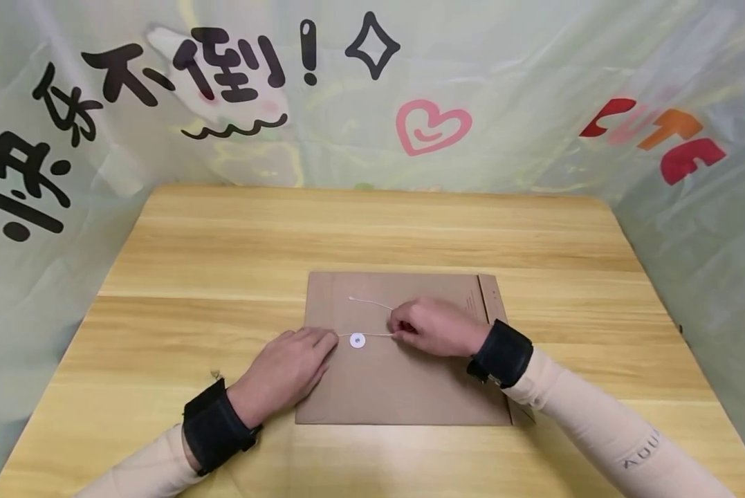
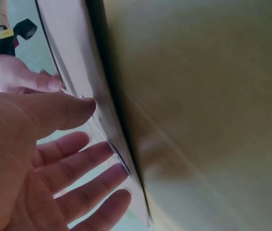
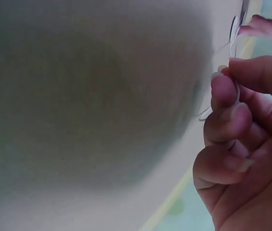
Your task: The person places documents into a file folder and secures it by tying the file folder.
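A brown paper envelope (image 1: 403,387) lies flat on the wooden table (image 1: 223,242), with a white round button (image 1: 357,340) and a thin white string (image 1: 372,302). My right hand (image 1: 431,326) pinches the string just right of the button, with the loose end trailing up and left. In the right wrist view the fingertips (image 3: 225,86) squeeze the string (image 3: 235,45). My left hand (image 1: 291,366) lies flat with straight fingers on the envelope's left part, fingertips beside the button. In the left wrist view its fingers (image 2: 85,168) press on the envelope (image 2: 78,57).
A printed plastic sheet (image 1: 372,90) with black characters and a pink heart walls in the table at the back and both sides. Bare wood surrounds the envelope on all sides.
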Available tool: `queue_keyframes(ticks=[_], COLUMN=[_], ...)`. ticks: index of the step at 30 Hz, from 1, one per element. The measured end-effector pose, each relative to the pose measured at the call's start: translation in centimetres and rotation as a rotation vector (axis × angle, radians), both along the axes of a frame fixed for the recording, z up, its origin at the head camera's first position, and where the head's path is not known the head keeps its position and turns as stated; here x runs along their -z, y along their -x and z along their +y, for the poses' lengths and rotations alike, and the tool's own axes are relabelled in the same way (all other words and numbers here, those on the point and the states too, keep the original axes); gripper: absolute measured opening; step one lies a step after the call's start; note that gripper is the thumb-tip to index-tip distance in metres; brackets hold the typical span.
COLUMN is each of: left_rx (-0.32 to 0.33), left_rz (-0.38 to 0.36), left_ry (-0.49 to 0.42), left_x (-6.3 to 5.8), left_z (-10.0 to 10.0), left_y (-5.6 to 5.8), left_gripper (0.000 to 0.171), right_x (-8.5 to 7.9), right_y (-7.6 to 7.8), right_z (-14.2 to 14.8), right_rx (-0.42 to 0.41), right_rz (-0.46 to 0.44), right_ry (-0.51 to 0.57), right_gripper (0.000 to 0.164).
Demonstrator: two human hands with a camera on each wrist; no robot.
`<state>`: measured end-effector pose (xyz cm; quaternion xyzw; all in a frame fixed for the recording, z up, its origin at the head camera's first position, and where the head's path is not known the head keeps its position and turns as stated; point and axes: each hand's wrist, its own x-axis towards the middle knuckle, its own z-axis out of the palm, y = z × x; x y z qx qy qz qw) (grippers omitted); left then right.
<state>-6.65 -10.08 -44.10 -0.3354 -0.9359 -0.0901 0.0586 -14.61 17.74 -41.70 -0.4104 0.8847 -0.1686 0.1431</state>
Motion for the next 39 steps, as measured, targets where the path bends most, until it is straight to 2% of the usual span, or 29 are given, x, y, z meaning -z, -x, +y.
queue_keyframes(ticks=[3, 10, 18, 23, 27, 32, 35, 39], left_rx=[0.020, 0.089, 0.134, 0.162, 0.192, 0.206, 0.196, 0.174], left_rz=[0.016, 0.108, 0.130, 0.204, 0.294, 0.354, 0.361, 0.368], left_ry=[0.020, 0.144, 0.192, 0.201, 0.242, 0.300, 0.342, 0.364], left_x=[-0.1, -0.2, -0.2, 0.0, 0.3, 0.4, 0.3, 0.1], left_z=[0.1, 0.4, 0.6, 0.7, 0.7, 0.8, 0.9, 1.1], left_y=[0.0, 0.1, -0.1, -0.1, -0.1, -0.1, 0.0, 0.1], left_gripper=[0.029, 0.039, 0.049, 0.050, 0.050, 0.047, 0.043, 0.047], right_x=[0.0, 0.8, 1.1, 1.1, 1.3, 1.5, 1.8, 2.0], right_y=[-0.8, -2.8, -4.1, -4.6, -5.0, -5.0, -4.7, -4.2], right_z=[0.2, 0.2, 0.0, 0.1, 0.3, 0.5, 0.7, 0.8], right_rx=[-0.029, -0.082, -0.102, -0.104, -0.103, -0.095, -0.077, -0.061], right_rz=[-0.012, 0.022, 0.067, 0.124, 0.214, 0.310, 0.297, 0.243], right_ry=[0.009, 0.018, 0.018, 0.009, 0.016, 0.014, 0.026, 0.044], right_gripper=[0.013, 0.017, 0.015, 0.010, 0.004, 0.004, 0.004, 0.004])
